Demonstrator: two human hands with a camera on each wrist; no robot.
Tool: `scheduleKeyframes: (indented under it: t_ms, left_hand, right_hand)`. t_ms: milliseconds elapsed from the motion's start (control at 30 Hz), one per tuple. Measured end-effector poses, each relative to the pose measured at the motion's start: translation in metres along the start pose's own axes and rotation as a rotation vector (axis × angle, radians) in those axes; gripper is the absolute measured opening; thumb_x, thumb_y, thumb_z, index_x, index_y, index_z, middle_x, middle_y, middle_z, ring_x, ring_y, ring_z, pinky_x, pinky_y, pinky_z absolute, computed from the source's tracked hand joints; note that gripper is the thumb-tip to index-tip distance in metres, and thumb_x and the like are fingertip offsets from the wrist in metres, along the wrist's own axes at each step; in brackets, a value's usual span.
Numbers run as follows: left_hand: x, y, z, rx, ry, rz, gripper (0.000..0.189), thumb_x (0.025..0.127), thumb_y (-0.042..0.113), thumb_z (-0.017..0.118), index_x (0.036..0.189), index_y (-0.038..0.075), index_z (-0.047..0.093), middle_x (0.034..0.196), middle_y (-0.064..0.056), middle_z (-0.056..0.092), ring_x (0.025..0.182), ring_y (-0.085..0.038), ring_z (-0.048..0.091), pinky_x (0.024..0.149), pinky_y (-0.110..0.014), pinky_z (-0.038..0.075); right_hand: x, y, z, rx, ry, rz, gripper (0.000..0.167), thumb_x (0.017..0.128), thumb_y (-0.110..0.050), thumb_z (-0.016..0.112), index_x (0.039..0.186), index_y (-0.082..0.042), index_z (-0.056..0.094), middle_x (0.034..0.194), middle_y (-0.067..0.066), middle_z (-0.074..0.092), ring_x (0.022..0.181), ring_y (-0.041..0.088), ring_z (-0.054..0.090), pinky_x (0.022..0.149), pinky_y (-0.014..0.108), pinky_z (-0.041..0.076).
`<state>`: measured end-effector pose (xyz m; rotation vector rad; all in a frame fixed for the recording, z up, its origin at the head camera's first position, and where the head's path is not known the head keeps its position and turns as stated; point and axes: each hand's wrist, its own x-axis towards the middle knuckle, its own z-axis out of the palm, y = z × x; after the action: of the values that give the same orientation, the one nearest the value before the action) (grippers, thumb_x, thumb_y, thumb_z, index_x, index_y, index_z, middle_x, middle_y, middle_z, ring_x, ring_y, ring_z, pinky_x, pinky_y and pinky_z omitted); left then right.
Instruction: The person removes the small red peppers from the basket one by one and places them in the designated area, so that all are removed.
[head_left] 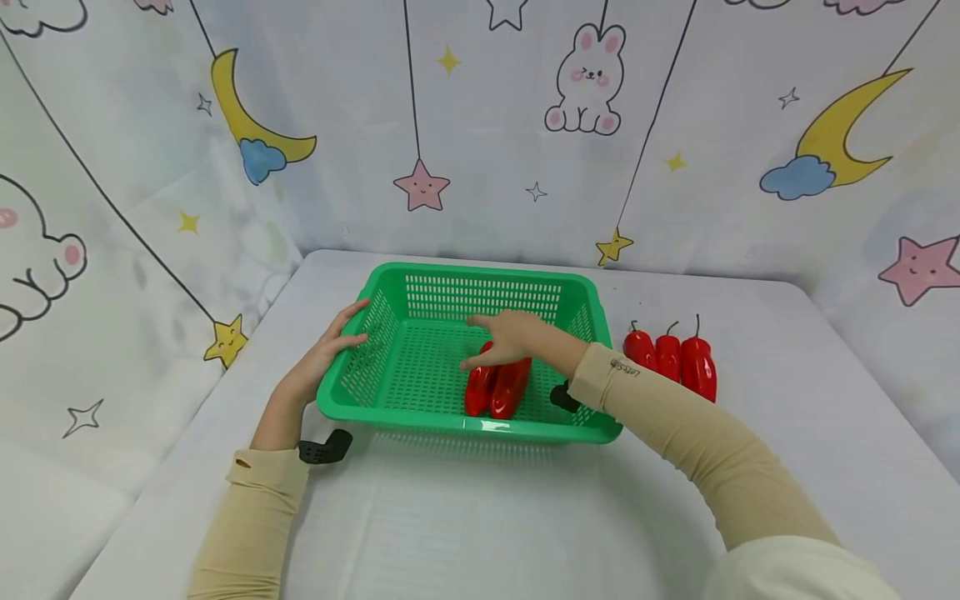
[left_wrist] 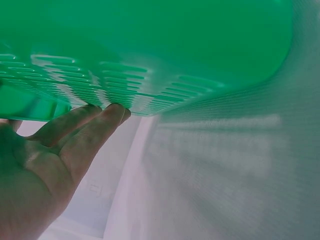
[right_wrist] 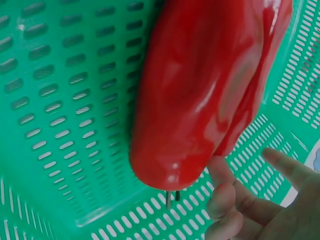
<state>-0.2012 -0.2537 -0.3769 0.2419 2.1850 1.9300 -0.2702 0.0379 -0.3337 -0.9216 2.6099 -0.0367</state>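
Observation:
A green plastic basket (head_left: 420, 423) with slotted walls stands on the white table. My left hand (head_left: 322, 358) holds its left rim; in the left wrist view, fingers (left_wrist: 95, 132) of this hand lie against the outer wall. Two shiny red peppers (head_left: 510, 390) lie side by side in the basket, right of its middle. Over their far ends is my right hand (head_left: 510, 337), thumb and index finger spread apart. In the right wrist view, a fingertip is close to the nearer pepper (right_wrist: 195, 95), and whether it touches is unclear.
Three more red peppers (head_left: 667, 358) lie in a row on the table right of the basket, partly behind my right forearm. A patterned cloth (head_left: 495, 125) hangs behind the table (head_left: 480, 517). Black wrist devices (head_left: 326, 448) show at both wrists.

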Motion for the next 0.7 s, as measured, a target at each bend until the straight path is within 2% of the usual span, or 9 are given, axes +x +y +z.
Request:
scheduleKeyframes:
  t_ms: [167, 333, 433, 533, 700]
  left_hand:
    - [0.000, 0.000, 0.000, -0.002, -0.002, 0.000, 0.060, 0.097, 0.025, 0.040, 0.148, 0.025, 0.009, 0.151, 0.002, -0.013, 0.135, -0.033, 0.000, 0.099, -0.055, 0.021]
    - [0.000, -0.001, 0.000, -0.006, -0.003, -0.002, 0.059, 0.097, 0.024, 0.041, 0.148, 0.026, 0.010, 0.151, 0.002, -0.013, 0.135, -0.032, -0.001, 0.100, -0.055, 0.020]
    - [0.000, -0.001, 0.000, -0.010, -0.004, -0.002, 0.059, 0.097, 0.025, 0.041, 0.148, 0.026, 0.010, 0.151, 0.002, -0.013, 0.135, -0.033, 0.000, 0.099, -0.055, 0.021]
    - [0.000, -0.001, 0.000, -0.002, -0.002, 0.002, 0.059, 0.097, 0.024, 0.040, 0.148, 0.025, 0.010, 0.151, 0.002, -0.013, 0.136, -0.032, -0.003, 0.100, -0.056, 0.020]
    - [0.000, 0.000, 0.000, 0.006, 0.003, 0.006, 0.059, 0.097, 0.023, 0.040, 0.148, 0.024, 0.010, 0.151, 0.001, -0.013, 0.136, -0.030, -0.007, 0.101, -0.057, 0.016]
  right_hand:
    - [0.002, -0.002, 0.006, -0.065, -0.010, 0.019, 0.087, 0.075, -0.073, 0.047, 0.143, -0.022, 0.030, 0.055, -0.003, 0.045, 0.053, 0.009, 0.042, 0.045, 0.023, 0.033]
    - [0.003, -0.007, 0.011, -0.159, -0.036, 0.056, 0.090, 0.073, -0.078, 0.042, 0.144, -0.026, 0.028, 0.049, -0.005, 0.035, 0.045, 0.008, 0.030, 0.042, 0.023, 0.022]
    - [0.004, -0.010, 0.014, -0.212, -0.036, 0.073, 0.093, 0.071, -0.081, 0.039, 0.144, -0.027, 0.028, 0.048, -0.005, 0.034, 0.043, 0.007, 0.029, 0.042, 0.023, 0.023]
    - [0.005, -0.012, 0.018, -0.237, -0.028, 0.081, 0.094, 0.068, -0.084, 0.038, 0.144, -0.028, 0.029, 0.050, -0.005, 0.042, 0.044, 0.008, 0.035, 0.043, 0.023, 0.029]
    - [0.007, -0.016, 0.023, -0.259, -0.022, 0.105, 0.096, 0.067, -0.085, 0.037, 0.144, -0.028, 0.029, 0.065, -0.004, 0.056, 0.060, 0.011, 0.052, 0.050, 0.024, 0.040]
